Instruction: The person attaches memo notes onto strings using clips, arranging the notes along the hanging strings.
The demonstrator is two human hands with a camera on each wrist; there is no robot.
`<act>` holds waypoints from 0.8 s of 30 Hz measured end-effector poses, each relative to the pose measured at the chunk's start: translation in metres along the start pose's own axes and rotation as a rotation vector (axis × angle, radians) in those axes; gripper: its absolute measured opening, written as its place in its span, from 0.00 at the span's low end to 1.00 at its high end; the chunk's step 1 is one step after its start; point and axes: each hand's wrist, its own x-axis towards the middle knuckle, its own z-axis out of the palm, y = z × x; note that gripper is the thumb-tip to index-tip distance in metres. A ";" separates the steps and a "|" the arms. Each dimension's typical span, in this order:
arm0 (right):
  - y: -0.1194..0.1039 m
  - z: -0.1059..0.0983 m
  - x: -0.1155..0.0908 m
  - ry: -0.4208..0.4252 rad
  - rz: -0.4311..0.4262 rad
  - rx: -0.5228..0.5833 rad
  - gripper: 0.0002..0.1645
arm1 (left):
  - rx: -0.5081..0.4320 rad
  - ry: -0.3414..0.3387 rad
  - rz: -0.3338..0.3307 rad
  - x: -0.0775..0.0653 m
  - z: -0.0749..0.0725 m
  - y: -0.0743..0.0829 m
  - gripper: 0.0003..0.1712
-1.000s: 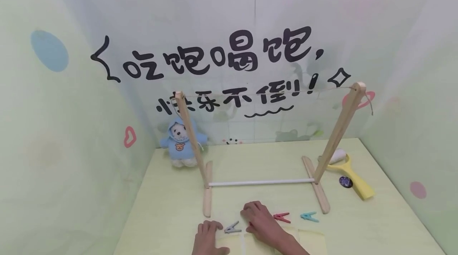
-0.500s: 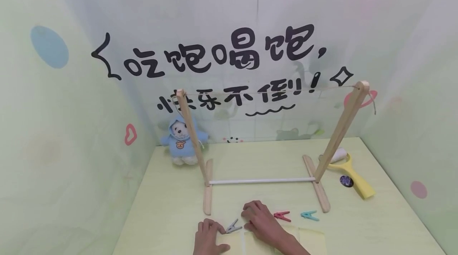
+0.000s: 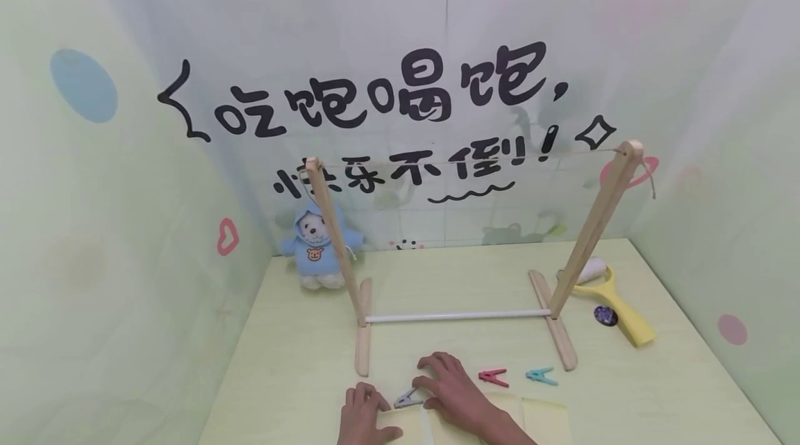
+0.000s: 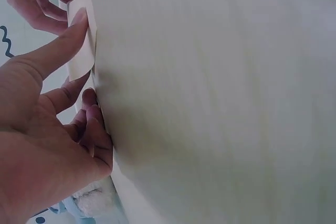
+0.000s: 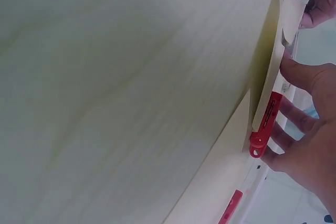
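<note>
Several pale yellow sheets (image 3: 406, 424) lie along the near edge of the head view. My left hand (image 3: 362, 417) is at the left sheet, pinching its edge between thumb and fingers, as the left wrist view shows. Just right of those fingertips is a grey clothespin (image 3: 407, 400). My right hand (image 3: 459, 393) reaches over its far end, thumb and fingers apart and bent. In the right wrist view a red clothespin (image 5: 265, 124) lies by the sheet's edge in front of the right fingers; the hand hides it in the head view. The right thumb (image 5: 296, 72) is at the sheet's edge.
Another red clothespin (image 3: 494, 377) and a teal clothespin (image 3: 541, 376) lie right of the hands. Beyond stands a wooden frame (image 3: 590, 230) with a white bar (image 3: 456, 317) and a string on top. A plush toy (image 3: 315, 250) and a yellow lint roller (image 3: 625, 313) flank it.
My right hand's fingers have spread, and its index finger now overlaps the end of the grey clothespin. That clothespin has shifted slightly. My left hand has barely moved.
</note>
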 end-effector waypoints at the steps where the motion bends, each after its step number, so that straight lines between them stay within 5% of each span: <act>1: 0.001 0.002 0.000 0.013 -0.009 -0.002 0.24 | 0.000 0.003 0.001 0.000 0.000 -0.001 0.22; 7: 0.002 0.007 -0.001 0.068 -0.041 -0.009 0.21 | 0.022 0.025 0.016 -0.001 0.002 -0.005 0.19; 12: 0.001 0.007 -0.002 0.117 -0.037 -0.004 0.21 | -0.055 -0.014 -0.064 0.000 -0.002 0.004 0.12; 18: 0.001 0.009 -0.002 0.126 0.020 0.036 0.21 | -0.107 -0.035 -0.114 0.000 -0.002 0.008 0.09; 24: -0.003 0.007 -0.001 0.092 0.135 0.194 0.20 | -0.159 -0.056 -0.084 -0.002 -0.004 0.001 0.08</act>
